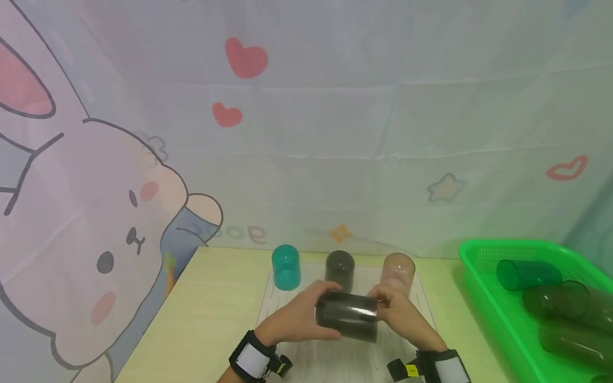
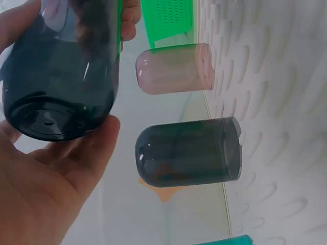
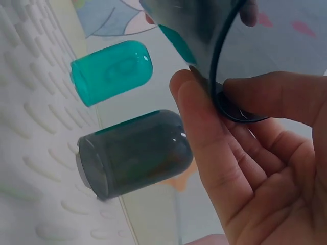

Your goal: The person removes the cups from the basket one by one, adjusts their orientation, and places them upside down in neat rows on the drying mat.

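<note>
Left hand (image 1: 297,319) and right hand (image 1: 399,316): both curled round one dark cup (image 1: 346,316), held sideways at lower centre, above the mat (image 1: 287,308). Behind, upside down in a row: teal cup (image 1: 286,267), grey cup (image 1: 340,270), pink cup (image 1: 398,272). Green basket (image 1: 483,255), right edge.

Four cups on the mat side: one teal cup (image 1: 286,267), two dark cups (image 1: 339,270), one pink cup (image 1: 397,271).

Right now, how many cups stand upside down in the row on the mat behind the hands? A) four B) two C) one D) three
D: a teal cup, a dark cup and a pink cup stand in a row on the mat, behind the dark cup held sideways.
</note>
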The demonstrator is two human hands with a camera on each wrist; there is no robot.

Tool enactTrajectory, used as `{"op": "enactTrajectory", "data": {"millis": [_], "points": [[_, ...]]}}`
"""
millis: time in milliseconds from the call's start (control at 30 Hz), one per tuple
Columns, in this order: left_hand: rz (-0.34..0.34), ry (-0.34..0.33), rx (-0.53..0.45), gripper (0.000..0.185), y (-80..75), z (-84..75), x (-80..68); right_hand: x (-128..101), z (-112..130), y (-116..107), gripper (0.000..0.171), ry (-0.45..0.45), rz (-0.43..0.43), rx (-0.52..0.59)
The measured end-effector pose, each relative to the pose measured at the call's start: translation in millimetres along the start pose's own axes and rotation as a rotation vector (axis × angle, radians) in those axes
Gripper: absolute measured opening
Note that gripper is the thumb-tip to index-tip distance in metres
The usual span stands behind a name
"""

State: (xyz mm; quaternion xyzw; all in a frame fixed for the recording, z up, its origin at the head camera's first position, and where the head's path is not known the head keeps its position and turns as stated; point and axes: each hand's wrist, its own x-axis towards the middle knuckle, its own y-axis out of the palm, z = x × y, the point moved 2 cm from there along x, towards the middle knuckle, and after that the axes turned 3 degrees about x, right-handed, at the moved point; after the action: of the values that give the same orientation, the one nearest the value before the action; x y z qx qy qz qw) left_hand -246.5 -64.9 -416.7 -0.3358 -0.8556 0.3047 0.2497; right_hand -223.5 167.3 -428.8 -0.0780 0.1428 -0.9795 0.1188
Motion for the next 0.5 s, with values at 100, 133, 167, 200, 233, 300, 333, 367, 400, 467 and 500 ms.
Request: {"op": "enactTrajectory", "data": {"millis": [100, 133, 167, 200, 233, 300, 333, 367, 400, 467, 500], "points": [[-0.015, 0.02, -0.044, 0.071, -1.0, -1.1, -0.8, 0.9, -0.6, 3.2, 0.018, 0.013, -0.008, 0.008], [-0.017, 0.025, -0.057, 0.069, -1.5, -1.9, -1.0, 1.1, -0.7, 4.2, 0.017, 0.015, -0.009, 0.007], [-0.018, 0.029, -0.069, 0.068, -1.8, -2.4, -1.1, 1.4, -0.8, 5.0, 0.016, 0.01, -0.01, 0.007], [-0.018, 0.031, -0.08, 0.067, -2.2, -3.1, -1.1, 1.9, -0.8, 5.8, 0.017, 0.005, -0.012, 0.008], [-0.019, 0.032, -0.085, 0.066, -2.8, -3.9, -1.2, 2.5, -0.6, 6.6, 0.017, -0.002, -0.014, 0.003], [-0.022, 0.038, -0.089, 0.065, -3.7, -5.1, -1.3, 4.0, -0.1, 7.8, 0.017, -0.021, -0.019, -0.017], [-0.024, 0.041, -0.087, 0.064, -4.0, -5.5, -1.3, 4.5, 0.2, 8.2, 0.018, -0.034, -0.02, -0.026], [-0.025, 0.042, -0.083, 0.063, -4.4, -5.7, -1.4, 4.8, 0.6, 8.6, 0.02, -0.042, -0.019, -0.028], [-0.026, 0.043, -0.079, 0.062, -4.8, -5.9, -1.7, 5.1, 0.7, 8.8, 0.021, -0.046, -0.017, -0.029], [-0.025, 0.05, -0.07, 0.062, -5.5, -5.8, -2.4, 4.7, 0.6, 9.0, 0.02, -0.047, 0.006, -0.016], [-0.024, 0.051, -0.065, 0.062, -6.0, -5.6, -2.9, 4.1, 0.5, 8.9, 0.02, -0.041, 0.021, -0.002]]}}
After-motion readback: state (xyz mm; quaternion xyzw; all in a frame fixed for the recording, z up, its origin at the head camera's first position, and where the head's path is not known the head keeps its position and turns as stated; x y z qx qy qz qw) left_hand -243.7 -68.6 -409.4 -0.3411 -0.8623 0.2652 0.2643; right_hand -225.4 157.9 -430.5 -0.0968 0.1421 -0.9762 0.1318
